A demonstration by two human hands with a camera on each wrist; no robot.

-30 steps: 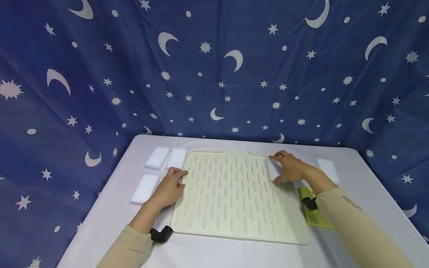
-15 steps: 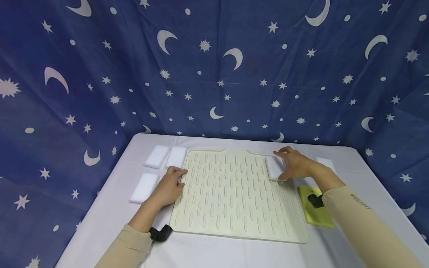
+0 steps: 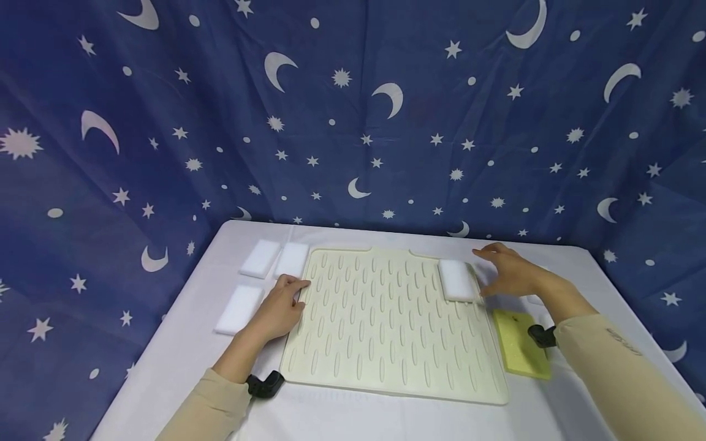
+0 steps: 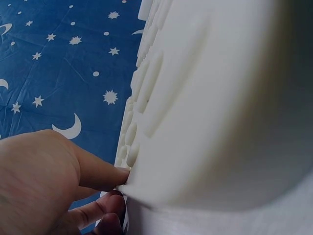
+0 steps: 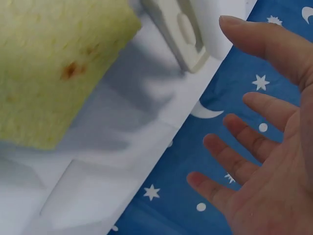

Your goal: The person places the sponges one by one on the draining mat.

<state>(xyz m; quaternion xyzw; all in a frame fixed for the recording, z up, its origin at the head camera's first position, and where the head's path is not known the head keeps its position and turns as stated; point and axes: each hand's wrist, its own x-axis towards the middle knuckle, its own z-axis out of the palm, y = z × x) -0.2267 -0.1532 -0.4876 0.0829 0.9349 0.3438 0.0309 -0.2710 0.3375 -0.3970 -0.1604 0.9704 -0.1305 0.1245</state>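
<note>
Drawn rightward since the earlier frame, off the white block (image 3: 457, 280) on the upper right corner of the cream mat (image 3: 388, 324), with the right hand (image 3: 512, 273) spread and empty; pinching the mat's left edge with the left hand (image 3: 277, 309). Apparently letting go, next calling for a withdrawal without nudging. Marked along the sleeve (image 3: 634, 383), lower right, with lettering (image 3: 623, 341) too blurred to read.
</note>
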